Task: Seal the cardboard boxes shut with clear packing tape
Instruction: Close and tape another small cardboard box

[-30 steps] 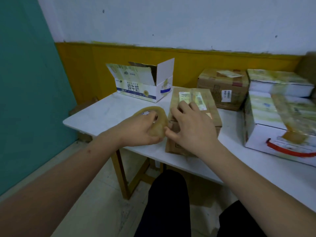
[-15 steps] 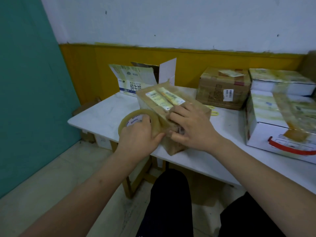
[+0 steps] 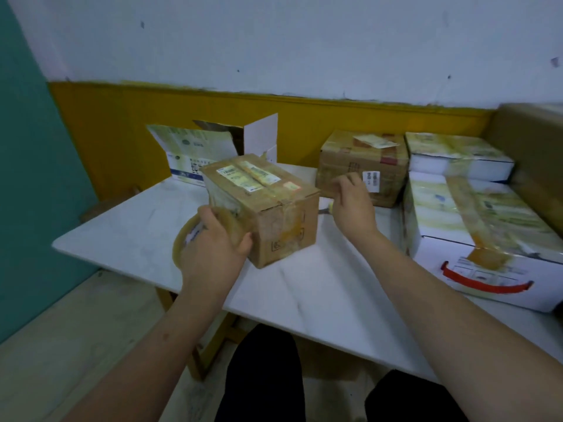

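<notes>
A brown cardboard box [image 3: 268, 205] with labels and tape on top stands skewed on the white table [image 3: 304, 287]. My left hand [image 3: 213, 248] grips a roll of clear packing tape [image 3: 184, 239] pressed against the box's left end, thumb on the near corner. My right hand [image 3: 350, 202] is off the box, just to its right, blurred, fingers loosely curled and holding nothing I can see. A small yellow object [image 3: 326, 209] lies on the table at the hand's thumb side; whether the hand touches it I cannot tell.
An open white milk carton box [image 3: 210, 153] stands at the back left. A taped brown box [image 3: 362, 166] sits behind my right hand. Two taped white boxes [image 3: 487, 239] are stacked at the right, with a large brown box [image 3: 533, 141] beyond. My knees are under the table's front edge.
The brown box has been turned and set down with its end toward me. My right hand let go of it and moved right. My left hand stayed with the tape roll at the box's left end.
</notes>
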A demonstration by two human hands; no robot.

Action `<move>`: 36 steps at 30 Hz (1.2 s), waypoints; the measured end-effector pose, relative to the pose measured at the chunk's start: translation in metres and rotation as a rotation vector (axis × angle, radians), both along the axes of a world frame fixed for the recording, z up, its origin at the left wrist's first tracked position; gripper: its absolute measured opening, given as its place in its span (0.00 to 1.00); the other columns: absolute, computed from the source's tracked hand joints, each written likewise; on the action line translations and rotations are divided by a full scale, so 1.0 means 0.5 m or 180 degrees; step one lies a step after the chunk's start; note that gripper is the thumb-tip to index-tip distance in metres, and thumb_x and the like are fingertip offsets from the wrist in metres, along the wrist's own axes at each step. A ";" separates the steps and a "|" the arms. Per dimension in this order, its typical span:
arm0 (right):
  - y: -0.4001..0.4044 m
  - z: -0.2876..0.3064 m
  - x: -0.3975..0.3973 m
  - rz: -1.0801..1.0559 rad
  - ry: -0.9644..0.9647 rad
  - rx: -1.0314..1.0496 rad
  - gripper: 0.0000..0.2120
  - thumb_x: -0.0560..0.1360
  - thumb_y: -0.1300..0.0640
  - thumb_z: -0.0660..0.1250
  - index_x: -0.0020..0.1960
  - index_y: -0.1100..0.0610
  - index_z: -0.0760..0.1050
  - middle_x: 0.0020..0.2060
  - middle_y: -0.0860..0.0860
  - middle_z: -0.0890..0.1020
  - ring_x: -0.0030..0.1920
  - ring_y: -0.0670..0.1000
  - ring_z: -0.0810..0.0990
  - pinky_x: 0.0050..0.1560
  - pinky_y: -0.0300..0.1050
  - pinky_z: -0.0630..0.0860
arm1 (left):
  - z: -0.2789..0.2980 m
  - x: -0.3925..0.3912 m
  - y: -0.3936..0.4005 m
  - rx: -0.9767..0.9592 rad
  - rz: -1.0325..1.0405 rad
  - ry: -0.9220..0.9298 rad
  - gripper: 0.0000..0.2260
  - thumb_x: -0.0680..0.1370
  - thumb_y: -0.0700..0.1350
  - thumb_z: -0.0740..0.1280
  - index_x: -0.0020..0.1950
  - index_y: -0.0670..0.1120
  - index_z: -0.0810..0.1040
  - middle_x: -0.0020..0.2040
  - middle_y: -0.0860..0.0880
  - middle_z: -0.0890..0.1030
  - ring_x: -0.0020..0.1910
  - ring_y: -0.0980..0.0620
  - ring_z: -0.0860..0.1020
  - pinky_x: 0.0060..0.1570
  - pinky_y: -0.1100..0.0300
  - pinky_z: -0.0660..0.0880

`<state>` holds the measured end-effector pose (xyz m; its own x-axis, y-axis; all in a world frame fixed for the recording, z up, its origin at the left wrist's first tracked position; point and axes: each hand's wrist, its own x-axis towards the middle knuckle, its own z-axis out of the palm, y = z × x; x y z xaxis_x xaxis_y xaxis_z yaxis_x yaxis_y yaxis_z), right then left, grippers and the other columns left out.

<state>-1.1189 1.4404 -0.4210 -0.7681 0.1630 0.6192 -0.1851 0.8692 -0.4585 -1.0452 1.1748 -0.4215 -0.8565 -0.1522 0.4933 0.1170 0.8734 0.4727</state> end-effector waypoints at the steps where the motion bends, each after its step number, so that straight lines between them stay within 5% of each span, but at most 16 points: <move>1: 0.035 -0.009 -0.022 -0.0318 -0.0344 0.0093 0.11 0.76 0.67 0.61 0.55 0.64 0.78 0.54 0.60 0.76 0.53 0.61 0.75 0.51 0.52 0.74 | -0.002 -0.006 0.001 0.0015 -0.0022 0.0011 0.29 0.75 0.56 0.73 0.67 0.43 0.64 0.39 0.49 0.77 0.39 0.46 0.79 0.33 0.59 0.66; 6: 0.090 -0.019 -0.074 -0.0599 -0.2337 0.1245 0.05 0.79 0.63 0.61 0.48 0.61 0.76 0.45 0.55 0.78 0.49 0.59 0.77 0.48 0.49 0.76 | -0.011 -0.027 -0.008 0.0225 -0.0312 -0.0071 0.27 0.75 0.55 0.72 0.65 0.50 0.62 0.35 0.52 0.77 0.31 0.53 0.72 0.28 0.59 0.66; 9: 0.071 -0.007 -0.097 -0.0602 -0.2361 0.1609 0.12 0.79 0.65 0.60 0.37 0.59 0.69 0.34 0.52 0.70 0.42 0.56 0.73 0.48 0.49 0.77 | -0.012 -0.031 -0.014 0.0337 -0.0428 -0.0154 0.28 0.74 0.54 0.74 0.66 0.49 0.61 0.34 0.55 0.74 0.30 0.58 0.71 0.29 0.59 0.66; 13: 0.071 0.004 -0.110 -0.0422 -0.2675 0.1571 0.05 0.81 0.60 0.61 0.48 0.60 0.75 0.37 0.51 0.73 0.42 0.53 0.74 0.45 0.46 0.76 | -0.019 -0.024 -0.017 0.0437 -0.0457 -0.0132 0.29 0.74 0.53 0.74 0.67 0.49 0.62 0.40 0.52 0.77 0.36 0.53 0.72 0.35 0.57 0.66; 16: 0.070 0.016 -0.094 -0.0590 -0.2590 0.1679 0.12 0.78 0.53 0.66 0.39 0.58 0.73 0.34 0.51 0.74 0.34 0.51 0.74 0.32 0.43 0.70 | -0.023 -0.018 -0.019 0.0480 -0.0539 -0.0054 0.26 0.75 0.52 0.73 0.66 0.48 0.62 0.42 0.51 0.78 0.39 0.52 0.72 0.39 0.57 0.66; 19: 0.066 0.049 -0.063 -0.0880 -0.2425 0.1343 0.10 0.76 0.51 0.68 0.42 0.57 0.76 0.35 0.51 0.81 0.35 0.51 0.82 0.35 0.42 0.76 | -0.020 -0.013 -0.021 0.0442 -0.0626 -0.0022 0.23 0.77 0.52 0.71 0.65 0.49 0.63 0.44 0.52 0.77 0.40 0.53 0.72 0.40 0.58 0.66; 23: 0.034 0.181 -0.004 -0.1273 -0.1246 0.0556 0.21 0.78 0.46 0.67 0.37 0.62 0.70 0.33 0.55 0.74 0.31 0.55 0.73 0.29 0.42 0.64 | -0.017 -0.009 -0.023 0.0307 -0.0713 -0.0031 0.23 0.78 0.53 0.69 0.69 0.51 0.64 0.43 0.54 0.75 0.36 0.52 0.74 0.30 0.59 0.66; 26: -0.080 0.268 0.006 -0.0607 -0.0475 0.0311 0.20 0.78 0.44 0.67 0.47 0.62 0.76 0.40 0.57 0.77 0.41 0.59 0.76 0.33 0.45 0.64 | -0.018 -0.007 -0.022 0.0147 -0.0772 -0.0081 0.22 0.80 0.53 0.67 0.71 0.52 0.64 0.41 0.55 0.73 0.35 0.53 0.74 0.28 0.62 0.69; 30: -0.292 0.213 -0.026 0.1006 -0.0842 -0.0117 0.16 0.79 0.44 0.66 0.42 0.56 0.77 0.35 0.53 0.77 0.35 0.50 0.73 0.35 0.44 0.67 | -0.015 -0.023 -0.023 -0.0317 -0.0955 -0.0315 0.21 0.82 0.51 0.62 0.74 0.49 0.63 0.37 0.51 0.78 0.33 0.50 0.78 0.31 0.52 0.77; 36: -0.329 0.136 -0.055 0.1155 -0.0738 -0.0113 0.24 0.79 0.40 0.64 0.49 0.63 0.80 0.44 0.60 0.81 0.44 0.56 0.79 0.37 0.45 0.67 | 0.025 -0.052 -0.070 -0.1296 -0.1143 -0.0333 0.12 0.82 0.50 0.61 0.64 0.48 0.69 0.35 0.50 0.74 0.35 0.46 0.77 0.30 0.54 0.73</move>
